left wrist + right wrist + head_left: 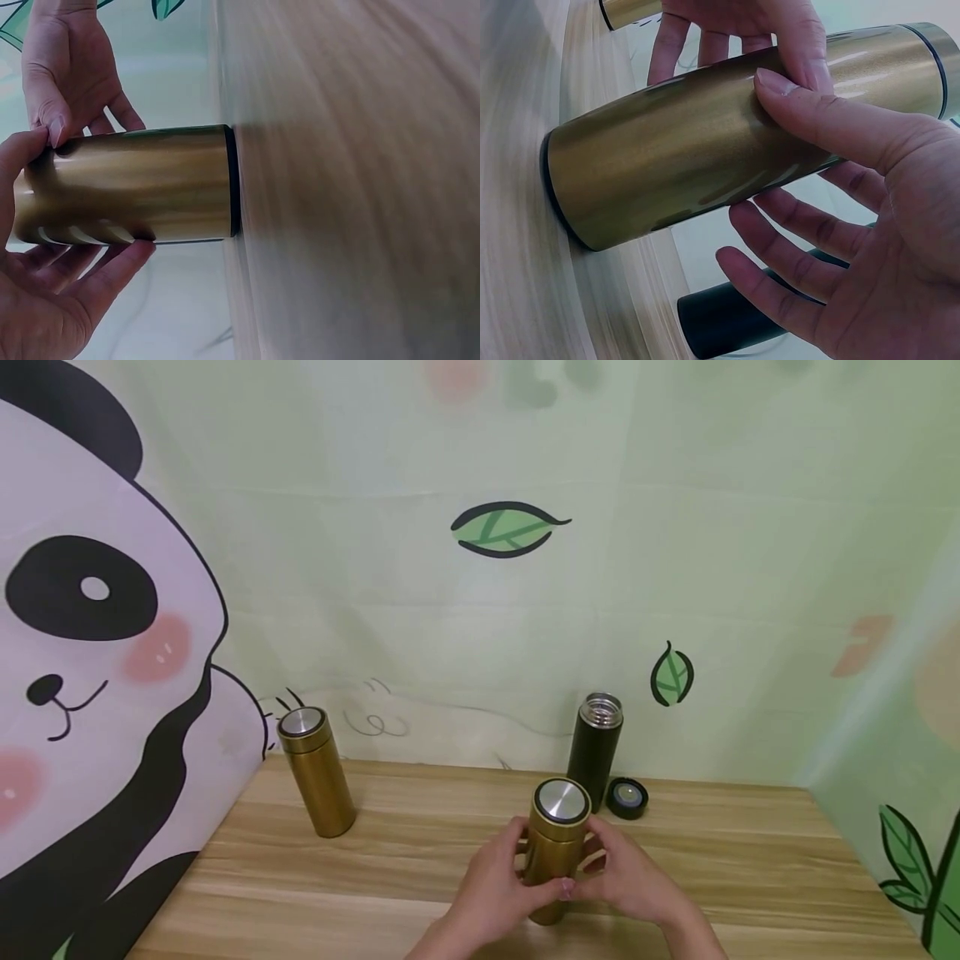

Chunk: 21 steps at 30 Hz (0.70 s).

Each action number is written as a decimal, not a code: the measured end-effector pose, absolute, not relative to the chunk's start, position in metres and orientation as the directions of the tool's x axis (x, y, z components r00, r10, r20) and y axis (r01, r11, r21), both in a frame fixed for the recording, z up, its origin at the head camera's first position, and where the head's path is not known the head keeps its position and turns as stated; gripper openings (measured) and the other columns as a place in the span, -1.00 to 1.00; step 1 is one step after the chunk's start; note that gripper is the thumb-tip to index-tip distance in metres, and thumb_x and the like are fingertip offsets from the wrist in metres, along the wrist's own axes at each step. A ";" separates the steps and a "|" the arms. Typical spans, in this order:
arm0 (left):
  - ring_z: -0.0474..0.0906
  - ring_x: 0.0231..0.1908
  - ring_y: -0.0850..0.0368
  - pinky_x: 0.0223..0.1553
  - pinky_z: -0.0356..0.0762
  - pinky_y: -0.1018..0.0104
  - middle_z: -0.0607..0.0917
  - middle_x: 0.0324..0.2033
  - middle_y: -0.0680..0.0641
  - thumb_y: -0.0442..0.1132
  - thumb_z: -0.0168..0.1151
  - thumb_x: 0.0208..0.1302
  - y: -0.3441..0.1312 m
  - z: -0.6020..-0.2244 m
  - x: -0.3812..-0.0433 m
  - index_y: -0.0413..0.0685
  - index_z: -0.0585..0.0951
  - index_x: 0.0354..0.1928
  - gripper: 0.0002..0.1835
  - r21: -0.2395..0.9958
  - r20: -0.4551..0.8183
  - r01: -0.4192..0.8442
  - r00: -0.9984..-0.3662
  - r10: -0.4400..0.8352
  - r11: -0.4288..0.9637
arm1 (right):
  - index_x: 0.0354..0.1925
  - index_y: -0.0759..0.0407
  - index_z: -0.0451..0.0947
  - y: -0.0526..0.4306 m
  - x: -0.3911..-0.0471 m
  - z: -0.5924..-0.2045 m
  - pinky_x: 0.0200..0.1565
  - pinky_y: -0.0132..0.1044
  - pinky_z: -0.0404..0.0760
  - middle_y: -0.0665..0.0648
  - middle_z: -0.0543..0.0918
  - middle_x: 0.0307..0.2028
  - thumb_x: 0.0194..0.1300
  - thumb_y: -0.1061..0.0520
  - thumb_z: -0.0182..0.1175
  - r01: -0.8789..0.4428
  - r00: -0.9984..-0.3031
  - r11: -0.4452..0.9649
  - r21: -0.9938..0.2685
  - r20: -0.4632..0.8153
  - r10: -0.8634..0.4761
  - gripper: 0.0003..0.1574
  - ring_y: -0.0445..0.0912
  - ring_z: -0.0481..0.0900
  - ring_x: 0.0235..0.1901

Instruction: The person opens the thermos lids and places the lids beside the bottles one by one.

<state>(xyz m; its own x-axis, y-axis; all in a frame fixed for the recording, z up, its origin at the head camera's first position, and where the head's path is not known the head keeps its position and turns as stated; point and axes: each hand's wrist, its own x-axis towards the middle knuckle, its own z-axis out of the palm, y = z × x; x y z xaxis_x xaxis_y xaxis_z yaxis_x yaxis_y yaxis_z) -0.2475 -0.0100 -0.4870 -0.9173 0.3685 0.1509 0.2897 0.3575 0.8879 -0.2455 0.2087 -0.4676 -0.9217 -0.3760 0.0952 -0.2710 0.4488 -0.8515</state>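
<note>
Two-handed grip: left hand (487, 889) at nine o'clock, right hand (633, 878) at three, both clamped round a gold flask (553, 858), thumbs meeting at six.
Flask position: five o'clock in the head view, roughly upright, lid (562, 802) on, base at the wooden tabletop (420, 827).
Black flask (596, 752): one o'clock from it, upright, mouth uncovered.
Black cap (627, 798): two o'clock, just beside the black flask.
Second gold flask (322, 789): between nine and ten, lidded, well apart.
Panda (97, 693): ten o'clock, printed.
</note>
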 end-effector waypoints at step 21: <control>0.62 0.16 0.05 0.06 0.66 -0.06 0.68 0.15 0.02 0.25 0.47 0.15 -0.006 -0.493 -0.246 0.26 0.44 0.22 -0.33 0.845 0.156 0.315 -0.919 0.363 0.433 | 0.25 0.18 0.45 0.208 -0.245 -0.468 0.01 -0.12 0.66 0.22 0.61 0.03 0.05 0.08 0.60 -0.287 -0.914 0.459 -0.841 0.097 -0.395 -0.15 0.01 0.62 -0.07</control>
<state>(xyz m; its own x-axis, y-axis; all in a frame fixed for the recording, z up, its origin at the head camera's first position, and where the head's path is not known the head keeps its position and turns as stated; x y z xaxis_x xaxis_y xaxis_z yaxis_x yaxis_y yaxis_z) -0.2458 -0.0057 -0.4930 -0.9187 0.3627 0.1562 0.3145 0.4328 0.8449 -0.2452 0.2082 -0.4679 -0.9136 -0.3947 0.0971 -0.2875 0.4586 -0.8409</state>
